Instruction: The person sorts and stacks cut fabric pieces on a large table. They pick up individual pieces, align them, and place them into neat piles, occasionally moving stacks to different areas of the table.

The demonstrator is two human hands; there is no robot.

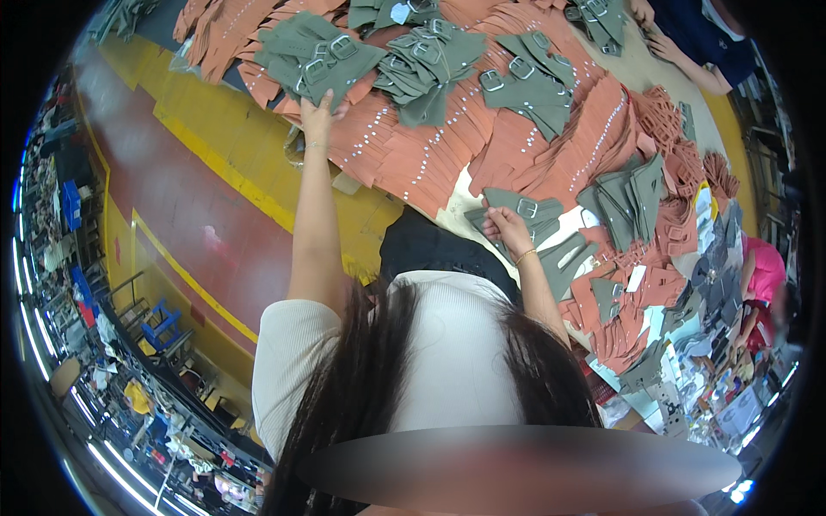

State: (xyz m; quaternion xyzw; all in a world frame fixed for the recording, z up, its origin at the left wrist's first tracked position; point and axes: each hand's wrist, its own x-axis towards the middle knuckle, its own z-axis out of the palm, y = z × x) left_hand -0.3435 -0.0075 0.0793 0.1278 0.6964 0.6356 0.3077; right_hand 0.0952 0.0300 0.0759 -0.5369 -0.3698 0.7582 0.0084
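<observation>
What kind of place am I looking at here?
Probably a garment or footwear workshop floor. The table is heaped with rust-brown cut pieces and olive-green buckled straps, another person works across it, and yellow floor lines mark aisles.

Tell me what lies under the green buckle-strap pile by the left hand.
Under the green buckle-strap pile, touched by the left hand, lie overlapping rust-orange studded pieces. Whatever sits beneath those, including the table surface, is covered.

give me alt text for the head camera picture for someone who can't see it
A person's left hand reaches far out to a stack of green buckled straps, while the right hand grips another green strap pile. Rust-orange studded pieces cover the table.
</observation>
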